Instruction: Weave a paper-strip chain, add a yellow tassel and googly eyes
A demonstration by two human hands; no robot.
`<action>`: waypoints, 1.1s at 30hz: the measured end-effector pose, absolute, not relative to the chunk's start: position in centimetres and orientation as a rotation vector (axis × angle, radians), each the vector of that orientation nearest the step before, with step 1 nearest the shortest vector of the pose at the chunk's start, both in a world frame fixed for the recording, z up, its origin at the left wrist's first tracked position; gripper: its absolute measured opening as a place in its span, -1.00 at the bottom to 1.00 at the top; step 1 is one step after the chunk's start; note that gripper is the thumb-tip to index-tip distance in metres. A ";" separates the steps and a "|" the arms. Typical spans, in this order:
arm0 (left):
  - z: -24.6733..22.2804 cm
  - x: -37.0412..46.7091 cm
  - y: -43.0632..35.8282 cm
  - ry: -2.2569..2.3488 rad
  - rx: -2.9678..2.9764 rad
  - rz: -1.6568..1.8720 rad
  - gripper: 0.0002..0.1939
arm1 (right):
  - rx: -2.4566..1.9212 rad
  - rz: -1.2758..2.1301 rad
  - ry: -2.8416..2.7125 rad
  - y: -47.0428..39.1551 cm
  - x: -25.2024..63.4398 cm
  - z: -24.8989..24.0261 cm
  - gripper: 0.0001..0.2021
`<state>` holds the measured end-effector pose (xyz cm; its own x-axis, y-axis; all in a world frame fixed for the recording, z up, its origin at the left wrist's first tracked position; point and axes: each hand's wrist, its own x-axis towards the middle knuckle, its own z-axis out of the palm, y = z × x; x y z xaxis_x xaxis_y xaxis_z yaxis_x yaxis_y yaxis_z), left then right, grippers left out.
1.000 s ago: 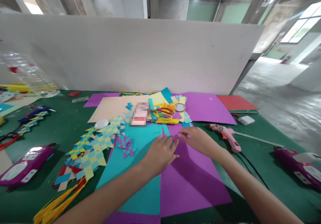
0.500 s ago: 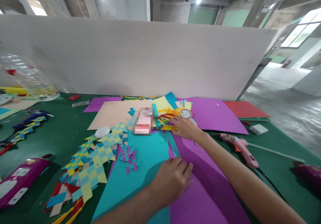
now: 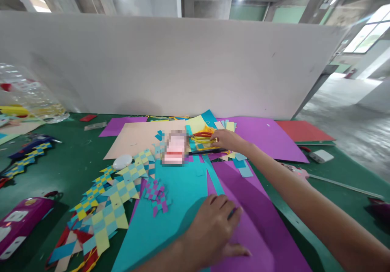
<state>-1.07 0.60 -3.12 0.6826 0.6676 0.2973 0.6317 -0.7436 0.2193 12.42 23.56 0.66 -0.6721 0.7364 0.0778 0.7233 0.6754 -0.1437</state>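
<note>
Two hands: both over the middle and lower part of the frame, reaching across the green worktop (image 3: pixel 74 158).
Right hand (image 3: pixel 229 140): just right of centre, fingertips at the yellow handles (image 3: pixel 201 140); the fingers are bent and close together, but whether they grip cannot be told.
Left hand (image 3: pixel 213 223): lower centre, over the purple sheet (image 3: pixel 256 207) – fingers curled, thumb spread wide of them; contact with the paper cannot be told.
Handles: red handles (image 3: pixel 202 134) and the yellow ones lie together near the centre, with a long dark tool (image 3: pixel 205 152) just below.
Sheets: a teal sheet (image 3: pixel 179 186) lies left of the purple one, a narrow teal strip (image 3: pixel 213 175) crossing near their border; a peach sheet (image 3: pixel 131 136) lies behind, left of centre.
Woven pieces: checkered yellow-and-blue paper (image 3: pixel 117 199) at lower left, a small purple-and-teal piece (image 3: pixel 157 194) on the teal sheet.
Pink item: a pixelated block (image 3: pixel 175 148) near the centre.
Edges: a clear bottle (image 3: pixel 33 97) at left, a magenta device (image 3: pixel 24 221) at lower left – a white block (image 3: pixel 321 156) at right.
</note>
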 end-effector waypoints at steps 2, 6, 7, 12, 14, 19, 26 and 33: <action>-3.0 -1.1 0.6 1.058 2.817 0.510 -0.32 | -1.188 0.209 -2.739 23.8 12.7 0.7 -0.76; -2.7 -0.9 0.5 1.046 2.886 0.429 -0.60 | -1.181 0.234 -2.651 22.4 13.1 1.5 -0.76; -2.6 -0.9 0.5 1.049 2.896 0.424 -0.65 | -1.182 0.222 -2.625 21.7 13.2 1.8 -0.74; -2.8 -0.7 0.5 1.042 2.945 0.461 -0.72 | -1.249 0.139 -2.523 15.6 12.8 3.0 -0.71; -3.0 -0.7 0.4 1.006 2.982 0.517 -0.73 | -1.243 0.136 -2.560 12.8 12.6 2.7 -0.73; -2.8 -0.8 0.2 0.884 3.159 0.602 -0.81 | -0.915 0.217 -2.800 8.4 12.9 -0.1 -0.71; -0.4 -1.7 0.0 0.935 3.118 0.828 -0.69 | -0.797 0.324 -2.795 5.2 15.6 -2.6 -0.53; 0.7 -8.8 -1.8 2.066 2.653 0.634 -0.63 | -0.880 0.279 -2.733 1.0 18.2 -2.9 -0.64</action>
<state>-8.83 -1.83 0.74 0.2181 0.8666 0.4489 0.9691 -0.2465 0.0050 18.22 1.01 -2.91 -0.7839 0.5934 0.1827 0.5442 0.7984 -0.2579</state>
